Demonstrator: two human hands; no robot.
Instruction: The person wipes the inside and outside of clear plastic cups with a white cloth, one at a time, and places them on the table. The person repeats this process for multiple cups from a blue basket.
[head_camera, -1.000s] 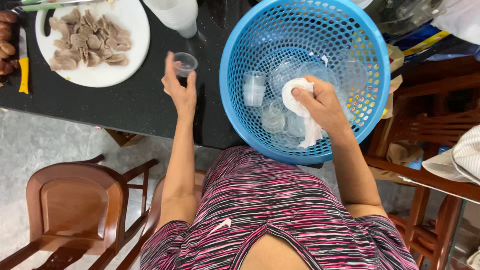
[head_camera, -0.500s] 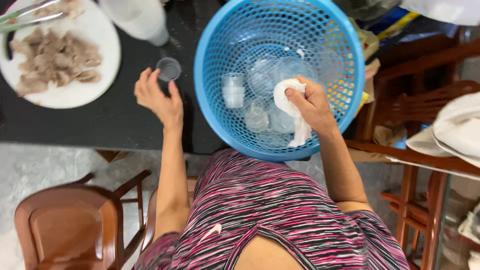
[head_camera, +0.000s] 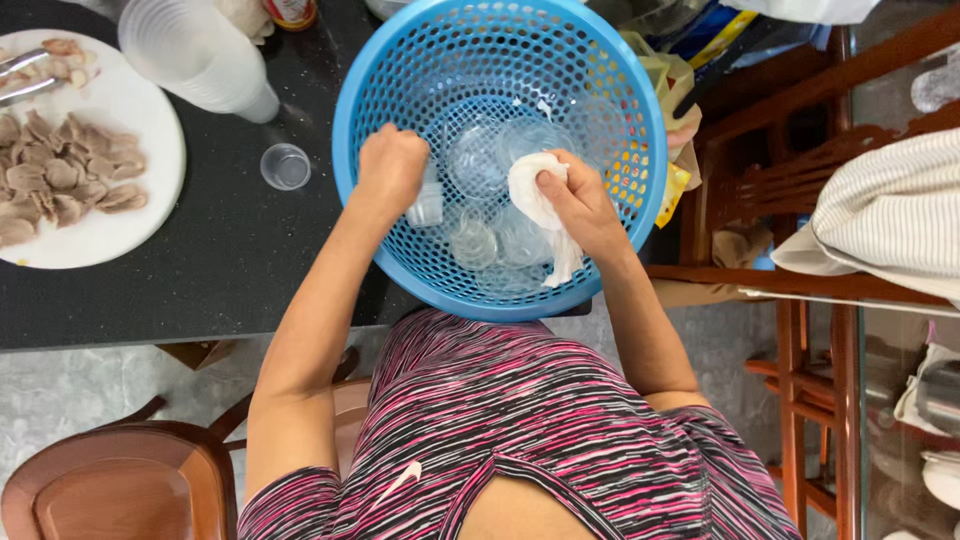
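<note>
Your blue perforated basket (head_camera: 640, 130) sits at the near edge of the black table (head_camera: 200, 290), holding several small clear cups that lie loose on its floor. To its left: one small clear cup (head_camera: 285, 166) standing alone, mouth up, on the table; a stack of larger plastic cups (head_camera: 195, 55) lying tilted beyond it; a white plate (head_camera: 110, 235) of sliced meat at far left. A wooden chair (head_camera: 790, 190) stands right of the basket, a striped cloth (head_camera: 890, 215) draped past it. The basket rim stands between your forearms and the cups. Your left hand (head_camera: 392, 165) is inside the basket, fingers curled shut around a clear cup (head_camera: 427, 205); the cup protrudes just below the fist, long axis pointing roughly toward you. Which end is its mouth cannot be told. Your right hand (head_camera: 580, 205) is clamped on a white cloth (head_camera: 535, 195), thumb and fingers pinching it, a tail hanging nearward.
</note>
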